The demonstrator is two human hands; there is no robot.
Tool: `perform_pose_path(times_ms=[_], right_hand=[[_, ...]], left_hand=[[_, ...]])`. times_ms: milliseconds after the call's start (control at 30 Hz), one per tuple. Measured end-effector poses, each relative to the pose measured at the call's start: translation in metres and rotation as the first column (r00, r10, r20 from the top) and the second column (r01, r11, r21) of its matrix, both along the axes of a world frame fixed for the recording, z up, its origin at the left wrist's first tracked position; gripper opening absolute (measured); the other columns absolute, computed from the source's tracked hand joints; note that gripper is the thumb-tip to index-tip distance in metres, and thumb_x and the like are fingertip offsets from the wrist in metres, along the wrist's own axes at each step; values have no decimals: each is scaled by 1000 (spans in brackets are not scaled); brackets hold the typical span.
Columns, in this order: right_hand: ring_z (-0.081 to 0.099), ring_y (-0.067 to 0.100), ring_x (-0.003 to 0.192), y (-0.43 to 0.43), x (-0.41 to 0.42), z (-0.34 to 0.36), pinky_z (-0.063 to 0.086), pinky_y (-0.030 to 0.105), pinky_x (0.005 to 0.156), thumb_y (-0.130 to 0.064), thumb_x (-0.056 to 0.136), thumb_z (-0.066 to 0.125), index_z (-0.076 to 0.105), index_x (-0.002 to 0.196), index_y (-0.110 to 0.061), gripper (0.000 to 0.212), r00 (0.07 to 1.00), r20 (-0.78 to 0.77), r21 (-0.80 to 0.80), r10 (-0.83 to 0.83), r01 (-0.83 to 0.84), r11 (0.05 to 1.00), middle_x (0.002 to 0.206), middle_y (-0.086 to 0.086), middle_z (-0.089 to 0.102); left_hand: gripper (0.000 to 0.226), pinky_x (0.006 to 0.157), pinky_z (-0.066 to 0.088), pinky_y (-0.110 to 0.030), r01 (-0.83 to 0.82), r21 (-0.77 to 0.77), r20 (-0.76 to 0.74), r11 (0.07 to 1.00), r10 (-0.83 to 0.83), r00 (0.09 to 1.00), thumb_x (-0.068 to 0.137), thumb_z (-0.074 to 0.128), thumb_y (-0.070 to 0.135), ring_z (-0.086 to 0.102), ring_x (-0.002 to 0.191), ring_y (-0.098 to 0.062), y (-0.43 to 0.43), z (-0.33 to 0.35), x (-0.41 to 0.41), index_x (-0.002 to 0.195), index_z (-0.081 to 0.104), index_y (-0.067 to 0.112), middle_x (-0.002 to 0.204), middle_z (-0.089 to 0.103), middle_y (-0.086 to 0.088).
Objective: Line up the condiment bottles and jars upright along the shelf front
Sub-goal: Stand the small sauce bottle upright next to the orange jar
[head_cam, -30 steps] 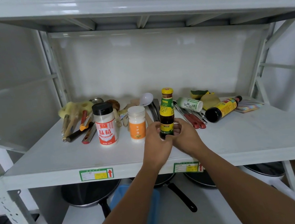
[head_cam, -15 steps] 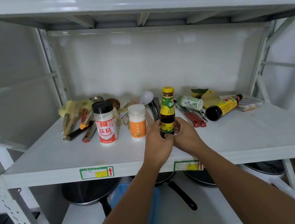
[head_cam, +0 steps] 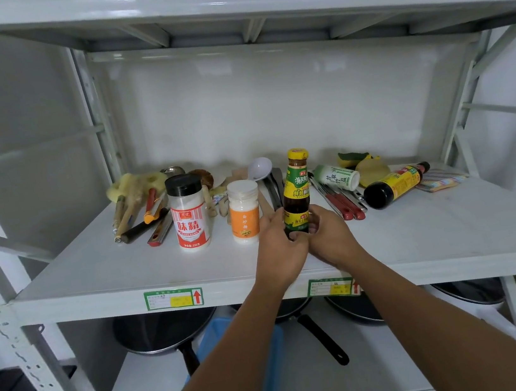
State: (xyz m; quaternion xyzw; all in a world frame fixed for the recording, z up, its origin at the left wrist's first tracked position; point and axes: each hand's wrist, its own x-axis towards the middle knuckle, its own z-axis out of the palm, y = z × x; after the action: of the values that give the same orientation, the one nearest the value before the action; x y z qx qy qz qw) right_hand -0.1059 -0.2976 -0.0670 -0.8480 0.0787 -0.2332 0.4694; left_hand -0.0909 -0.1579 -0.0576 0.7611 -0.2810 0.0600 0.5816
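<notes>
Glass sauce bottle [head_cam: 295, 190], dark, yellow-capped, glossy-labelled, stands upright on the smooth white shelf [head_cam: 128, 273] beside the orange-labelled jar [head_cam: 244, 212]; my left hand [head_cam: 279, 252] and right hand [head_cam: 331, 239] cup its base.

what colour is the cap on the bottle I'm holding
Yellow: the cap on the sauce bottle, clearest in the head view.

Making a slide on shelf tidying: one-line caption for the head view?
Both hands steady a yellow-capped sauce bottle upright beside two standing jars; two containers lie behind.
</notes>
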Motion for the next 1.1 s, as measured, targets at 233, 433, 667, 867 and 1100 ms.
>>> perform_pose_path(times_ms=[233,433,667,867,1100], right_hand=[[72,9,112,-4,0,1,55,37,107,-3,84,79,61,139,-17,60,999,-31,-27,34,-35,999,122,-3,76],[72,1,96,0,-1,0,57,26,89,-24,78,92,66,123,-25,52,999,-18,-48,-27,27,999,109,-11,76],[62,-17,74,0,0,-1,42,6,61,-28,78,91,68,115,-23,43,998,-37,-122,-44,39,992,87,-16,69],[70,-11,89,-2,1,-2,51,6,77,-21,74,94,70,125,-22,57,999,-43,-92,-8,4,996,107,-14,77],[67,-18,88,-2,2,-3,48,0,74,-20,76,93,70,125,-18,55,999,-37,-75,-27,25,997,108,-12,76]], left_hand=[[42,100,41,-22,11,20,3,1000,-12,1000,94,63,10,53,110,-8,4,-3,1,133,60,25,124,49,6],[58,96,45,-23,17,123,88,992,-28,996,85,59,4,59,113,-14,8,-9,-8,139,53,25,126,62,0],[58,84,49,-24,-5,146,57,989,-4,998,85,55,-2,64,99,-20,14,-5,-17,140,52,17,110,69,-5],[48,88,54,-31,-43,167,33,985,38,999,88,55,2,67,102,-24,12,-4,-14,135,57,14,112,73,-8],[50,84,51,-28,-59,250,28,966,54,998,90,60,9,67,103,-25,10,-4,-14,139,52,14,115,71,-9]])
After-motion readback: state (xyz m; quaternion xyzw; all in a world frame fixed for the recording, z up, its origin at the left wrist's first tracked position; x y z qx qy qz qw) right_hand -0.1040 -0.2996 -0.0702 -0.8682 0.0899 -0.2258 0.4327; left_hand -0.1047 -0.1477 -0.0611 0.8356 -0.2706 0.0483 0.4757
